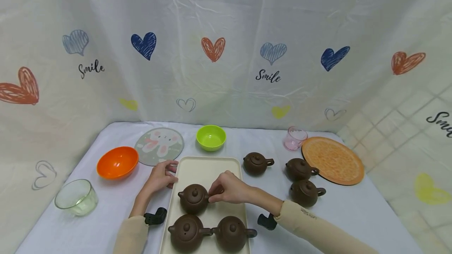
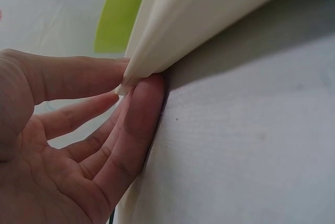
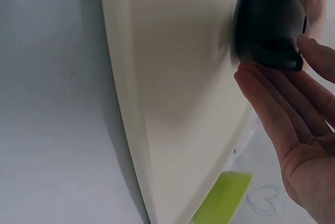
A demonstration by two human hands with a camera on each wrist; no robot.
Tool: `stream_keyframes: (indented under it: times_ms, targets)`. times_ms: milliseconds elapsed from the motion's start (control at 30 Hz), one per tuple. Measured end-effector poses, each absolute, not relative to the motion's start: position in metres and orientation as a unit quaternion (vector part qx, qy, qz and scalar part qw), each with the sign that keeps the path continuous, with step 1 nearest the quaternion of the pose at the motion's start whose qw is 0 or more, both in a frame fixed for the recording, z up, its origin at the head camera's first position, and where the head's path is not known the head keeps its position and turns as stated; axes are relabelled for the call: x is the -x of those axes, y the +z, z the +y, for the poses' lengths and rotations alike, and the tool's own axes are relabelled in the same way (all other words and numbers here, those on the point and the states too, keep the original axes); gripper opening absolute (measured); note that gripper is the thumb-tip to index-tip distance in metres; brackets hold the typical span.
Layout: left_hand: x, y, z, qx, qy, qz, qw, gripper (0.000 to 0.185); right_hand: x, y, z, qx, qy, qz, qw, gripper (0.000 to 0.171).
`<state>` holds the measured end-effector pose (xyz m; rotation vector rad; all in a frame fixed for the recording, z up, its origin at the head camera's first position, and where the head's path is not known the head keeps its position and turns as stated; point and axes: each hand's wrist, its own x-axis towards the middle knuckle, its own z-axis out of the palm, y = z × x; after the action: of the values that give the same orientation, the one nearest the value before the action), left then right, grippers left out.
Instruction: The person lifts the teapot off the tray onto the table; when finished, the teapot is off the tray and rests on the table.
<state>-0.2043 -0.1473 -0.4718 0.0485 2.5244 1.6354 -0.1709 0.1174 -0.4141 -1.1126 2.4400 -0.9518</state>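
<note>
A cream rectangular tray (image 1: 208,167) lies lengthwise on the table. My left hand (image 1: 160,177) is at its left edge; up close in the left wrist view, thumb and forefinger pinch the tray's rim (image 2: 157,35). With my right hand (image 1: 231,189) I grip the handle of a dark brown teapot (image 1: 193,200), upright over the middle of the tray. In the right wrist view thumb and fingers meet around the handle of this teapot (image 3: 267,30). Two more brown teapots, one at left (image 1: 187,234) and one at right (image 1: 231,235), stand on the tray's near end.
Right of the tray stand three brown teapots (image 1: 257,164), near a round orange-brown mat (image 1: 333,162) and a pink glass cup (image 1: 294,138). A green bowl (image 1: 211,138) sits behind. Leftward are a rabbit mat (image 1: 159,146), an orange bowl (image 1: 117,163) and a glass bowl (image 1: 76,199).
</note>
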Motion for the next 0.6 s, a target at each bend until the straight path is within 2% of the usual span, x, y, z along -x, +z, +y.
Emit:
stream_keyframes:
  times_ms: [367,600]
  targets:
    - [0.2047,-0.472,-0.1467,-0.013,0.544,0.836,0.064,0.054,0.1677,-0.4164,0.1122,0.374,-0.314,0.864,0.12,0.01]
    - [0.2037,-0.4711,-0.1461,-0.01,0.541,0.838,0.062,0.053,0.1666,-0.4175,0.1119,0.364,-0.319,0.866,0.125,0.009]
